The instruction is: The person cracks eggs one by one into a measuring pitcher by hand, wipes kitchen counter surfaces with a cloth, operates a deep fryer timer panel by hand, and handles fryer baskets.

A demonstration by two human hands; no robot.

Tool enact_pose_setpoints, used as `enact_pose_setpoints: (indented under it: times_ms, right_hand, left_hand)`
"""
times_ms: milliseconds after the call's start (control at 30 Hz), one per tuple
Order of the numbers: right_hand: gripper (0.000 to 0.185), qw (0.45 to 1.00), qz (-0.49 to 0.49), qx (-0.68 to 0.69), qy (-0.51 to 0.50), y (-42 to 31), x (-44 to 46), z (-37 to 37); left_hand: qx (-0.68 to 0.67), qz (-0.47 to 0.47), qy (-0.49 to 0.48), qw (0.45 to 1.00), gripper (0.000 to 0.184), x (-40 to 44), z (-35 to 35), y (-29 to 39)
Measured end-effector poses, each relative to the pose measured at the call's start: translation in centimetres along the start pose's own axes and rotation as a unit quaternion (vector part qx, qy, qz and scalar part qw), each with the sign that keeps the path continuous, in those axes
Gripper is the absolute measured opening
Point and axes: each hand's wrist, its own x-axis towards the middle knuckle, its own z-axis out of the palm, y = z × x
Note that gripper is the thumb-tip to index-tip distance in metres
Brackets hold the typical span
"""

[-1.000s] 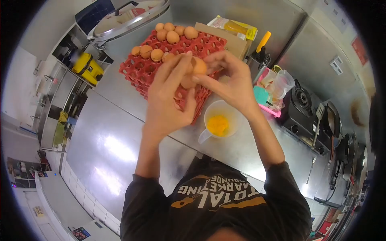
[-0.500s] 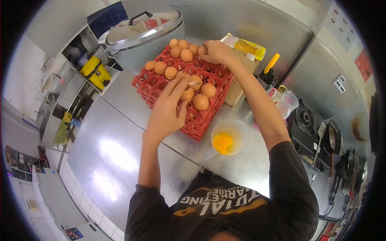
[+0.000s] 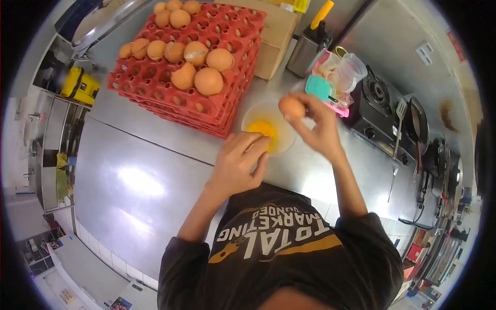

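Note:
A brown egg [image 3: 292, 107] is pinched in the fingers of my right hand [image 3: 321, 127], just above the right side of the plastic jug [image 3: 283, 129]. Yellow yolk [image 3: 261, 129] lies in the jug. My left hand [image 3: 236, 164] is at the jug's near left side, fingers bent and thumb apart, with nothing visible in it. It covers part of the jug, and whether it touches the rim or handle is unclear. To the left, stacked red egg trays [image 3: 147, 77] carry several brown eggs [image 3: 208, 81] and a broken shell [image 3: 183, 76].
Behind the trays is a cardboard box [image 3: 273, 44]. A knife holder [image 3: 305, 54] and a pink basket [image 3: 338, 109] of plastic containers stand at the back right. Farther right are a gas stove [image 3: 374, 103] and pans [image 3: 416, 121]. The metal counter [image 3: 124, 139] extends left.
My right hand has brought an egg from the trays to the jug. My left hand has left the eggs on the trays and come to the jug's side. The view has shifted.

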Motion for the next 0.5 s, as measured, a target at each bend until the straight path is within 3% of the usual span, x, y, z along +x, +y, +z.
enact_pose_setpoints:
  times_ms: [67, 133, 200, 300, 500]
  right_hand:
    - [0.047, 0.992, -0.006, -0.129, 0.008, 0.4, -3.9, -0.3]
    - [0.048, 0.985, -0.028, -0.164, 0.049, 0.5, -6.6, 0.3]
    - [0.049, 0.975, -0.051, -0.198, 0.09, 1.1, -8.7, 1.0]
    - [0.054, 0.968, -0.037, -0.245, 0.046, 4.2, -11.2, 2.4]
    - [0.052, 0.98, -0.019, -0.179, 0.085, 2.9, -10.6, 2.2]
  left_hand:
    - [-0.002, -0.017, -0.06, 0.998, 0.033, -1.3, 2.3, -0.9]
    - [0.007, -0.052, -0.137, 0.989, 0.031, -2.5, 3.9, -1.5]
    - [0.007, -0.049, -0.135, 0.99, 0.029, -3.0, 4.7, -1.5]
    - [0.015, -0.052, -0.138, 0.989, 0.029, -3.3, 5.0, -1.5]
    - [-0.001, -0.068, -0.128, 0.989, 0.035, -2.9, 5.3, -1.5]
